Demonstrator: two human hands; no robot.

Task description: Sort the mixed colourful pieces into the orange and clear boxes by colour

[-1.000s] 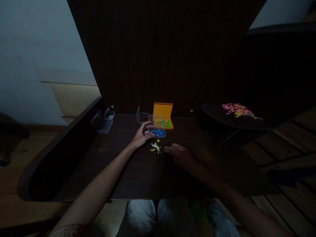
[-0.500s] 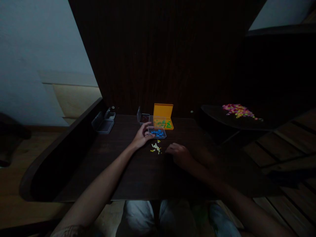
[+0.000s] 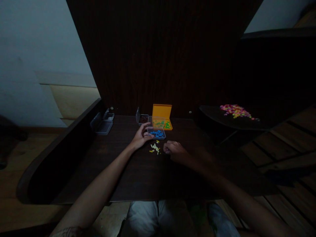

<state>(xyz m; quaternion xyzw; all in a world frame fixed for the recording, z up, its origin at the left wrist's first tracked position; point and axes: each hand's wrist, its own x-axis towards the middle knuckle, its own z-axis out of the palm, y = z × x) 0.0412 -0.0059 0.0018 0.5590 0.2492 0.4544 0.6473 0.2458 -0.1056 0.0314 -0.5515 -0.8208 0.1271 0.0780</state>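
My left hand (image 3: 141, 137) grips the left end of a small clear plastic box (image 3: 164, 137), thumb in front and fingers behind. Inside the box lie several small blue pieces (image 3: 158, 133). Just in front of it, a loose pile of pale and yellow pieces (image 3: 155, 148) is spread on the dark tabletop (image 3: 138, 177). My right hand (image 3: 174, 149) hovers close to the right side of that pile, its fingers curled together. Whatever may be between those fingertips is hidden.
An orange box (image 3: 162, 112) with its lid up holds green pieces (image 3: 167, 124). Left of it stands a lidded clear box (image 3: 144, 119) with dark reddish pieces. Clear boxes (image 3: 104, 127) sit at the far left. Multicoloured beads (image 3: 237, 111) lie on a side shelf (image 3: 214, 117).
My right hand has shifted slightly, its fingers curling in more. My left hand stays on the clear box. The whole view has moved a little.
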